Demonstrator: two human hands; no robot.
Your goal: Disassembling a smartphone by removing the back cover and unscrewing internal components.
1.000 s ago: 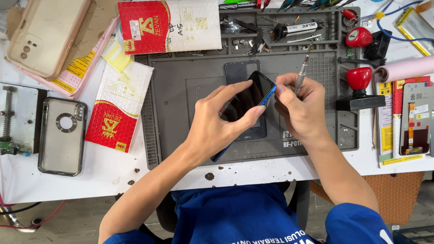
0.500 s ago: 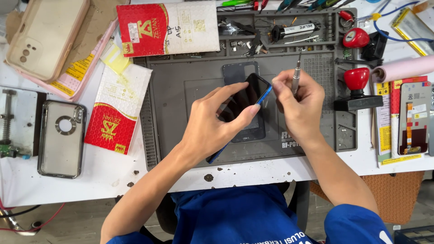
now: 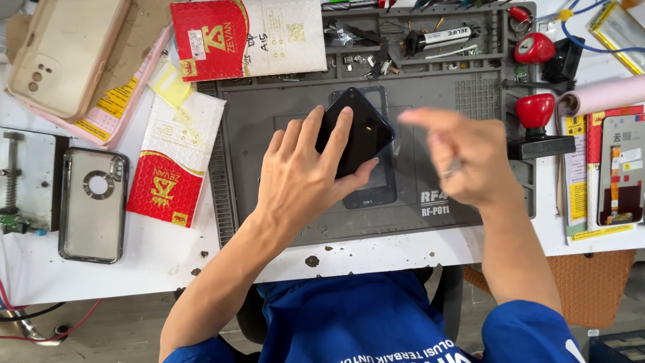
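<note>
left hand [image 3: 302, 181] has its grip closed on a black phone [image 3: 356, 131], fingers spread over the tilted glass, thumb under its lower edge. the phone sits above a second dark panel [image 3: 369, 188] lying flat on the grey work mat [image 3: 269, 121], centre of the desk [image 3: 154, 249]. right hand [image 3: 463, 161] hovers beside the phone, blurred; cannot tell its grip.

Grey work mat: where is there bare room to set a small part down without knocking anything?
On the grey work mat, the left part is bare, between the ribbed edge and the left hand on the black phone screen. A smaller bare strip runs below the blurred right hand. The tool tray along the top is crowded.
</note>
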